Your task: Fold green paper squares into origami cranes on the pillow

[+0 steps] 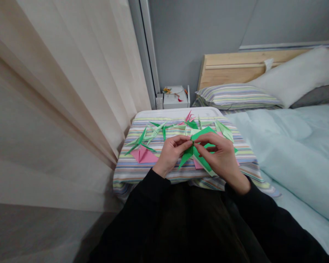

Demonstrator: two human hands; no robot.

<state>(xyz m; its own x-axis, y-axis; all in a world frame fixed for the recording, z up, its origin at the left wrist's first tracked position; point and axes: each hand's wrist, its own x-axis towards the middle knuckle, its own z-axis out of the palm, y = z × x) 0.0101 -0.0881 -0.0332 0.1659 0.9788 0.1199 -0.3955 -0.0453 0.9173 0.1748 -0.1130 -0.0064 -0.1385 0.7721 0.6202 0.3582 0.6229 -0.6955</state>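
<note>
A folded green paper piece [186, 157] is pinched between my two hands above the striped cloth [164, 176]. My left hand [174, 151] grips its upper tip between thumb and forefinger. From the other side, the thumb and forefinger of my right hand [219, 153] close on the same tip. Beneath my right hand lies a green sheet [205, 164], partly over pink paper [197, 164]. Left of my hands rest a pink folded piece [144, 155] and a dark green folded shape [139, 141]. Several light green, green and pink folded pieces lie behind them.
The cloth covers a small white table [178, 113]. A beige curtain [84, 73] hangs at the left. On the right is a bed with a pale blue quilt [296, 146] and pillows. A white cabinet [175, 103] stands behind the table.
</note>
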